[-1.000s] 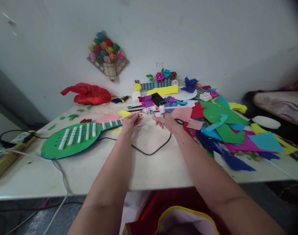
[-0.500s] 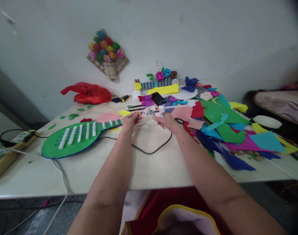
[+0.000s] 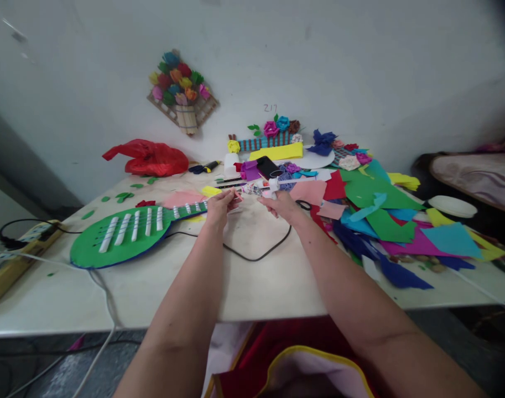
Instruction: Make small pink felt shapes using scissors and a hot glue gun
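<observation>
Left hand pinches pink piece; right hand grips white glue gun, green guitar at left.

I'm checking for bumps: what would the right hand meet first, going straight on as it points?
Probably the small pink piece in the left hand, though depth is unclear.

Pale wall bearing handwritten "217"; off-white table against it; grey floor below.

Clearance: bare tabletop between the forearms, crossed by a black cable. Obstructions: green paper guitar at left; paper scraps at right.
</observation>
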{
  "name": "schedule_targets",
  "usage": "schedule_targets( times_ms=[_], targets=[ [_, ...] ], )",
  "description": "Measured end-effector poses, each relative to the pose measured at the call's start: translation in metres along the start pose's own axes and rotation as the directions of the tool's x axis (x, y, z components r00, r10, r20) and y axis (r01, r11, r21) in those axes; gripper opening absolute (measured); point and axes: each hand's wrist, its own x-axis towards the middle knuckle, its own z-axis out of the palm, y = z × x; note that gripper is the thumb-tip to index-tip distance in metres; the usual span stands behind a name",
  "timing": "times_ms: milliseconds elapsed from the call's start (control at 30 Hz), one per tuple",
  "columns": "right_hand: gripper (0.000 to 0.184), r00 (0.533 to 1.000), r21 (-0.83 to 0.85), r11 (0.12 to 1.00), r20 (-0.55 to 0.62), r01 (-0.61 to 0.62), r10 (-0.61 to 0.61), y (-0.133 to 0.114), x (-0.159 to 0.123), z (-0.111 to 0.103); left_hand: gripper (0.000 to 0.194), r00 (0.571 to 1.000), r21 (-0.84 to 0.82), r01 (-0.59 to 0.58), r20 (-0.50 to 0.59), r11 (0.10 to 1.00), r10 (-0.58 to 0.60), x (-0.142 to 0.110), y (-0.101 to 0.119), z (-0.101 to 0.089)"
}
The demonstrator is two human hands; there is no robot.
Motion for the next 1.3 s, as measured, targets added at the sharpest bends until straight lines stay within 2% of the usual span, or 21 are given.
schedule_targets(
  times_ms=[367,1067,1300],
  targets=[
    [0.030,1.000,-0.007,1.000,-0.011,0.021,-0.021,0.0048,0.0033,-0.0006,0.034,1.000,0.038,-0.008,0.018,0.999,0.007,-0.0008,-0.0006,0.0010],
    [0.029,0.998,0.037,0.999,-0.056,0.025,-0.023,0.0046,0.0039,0.0003,0.033,0.998,0.110,0.005,0.067,0.994,-0.013,-0.0041,0.0011,0.0032],
    [0.028,0.999,0.121,0.992,-0.037,0.032,-0.028,0.0063,0.0046,-0.0012,0.039,1.000,0.036,0.003,0.014,0.999,-0.003,-0.0011,-0.0007,-0.0005]
  ],
)
